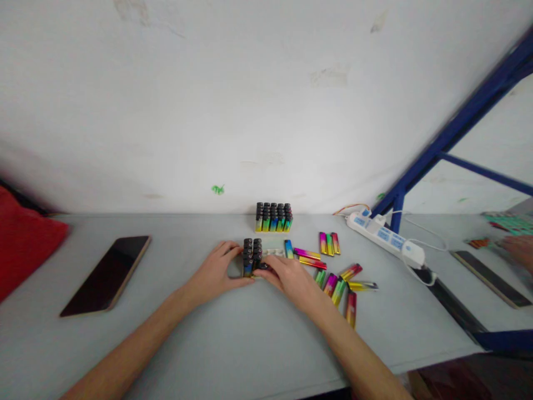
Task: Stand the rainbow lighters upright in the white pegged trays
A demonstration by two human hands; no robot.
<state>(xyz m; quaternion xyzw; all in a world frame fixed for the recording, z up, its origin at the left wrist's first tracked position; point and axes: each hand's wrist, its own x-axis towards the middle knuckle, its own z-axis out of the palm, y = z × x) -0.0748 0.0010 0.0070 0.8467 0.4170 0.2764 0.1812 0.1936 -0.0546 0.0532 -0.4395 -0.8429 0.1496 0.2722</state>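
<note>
Upright lighters with black tops (pixel 248 257) stand in two columns at the left end of a pale tray (pixel 272 244). My left hand (pixel 219 269) curls round the left side of this tray, fingers at the back corner and thumb at the front. At the front of the second column, my right hand (pixel 289 276) pinches a lighter (pixel 263 266); only its black top shows, the rest is hidden by the fingers. Right of the tray, loose lighters in shiny colours (pixel 312 263) lie on the grey table, several of them near my right wrist.
A full block of upright lighters (pixel 273 218) stands by the wall. Three lighters (pixel 329 243) lie together near a white power strip (pixel 385 238) with cables. A phone (pixel 109 275) is at left, beside red cloth (pixel 25 244). Blue metal framing (pixel 416 172) and another person's hand (pixel 518 247) are at right.
</note>
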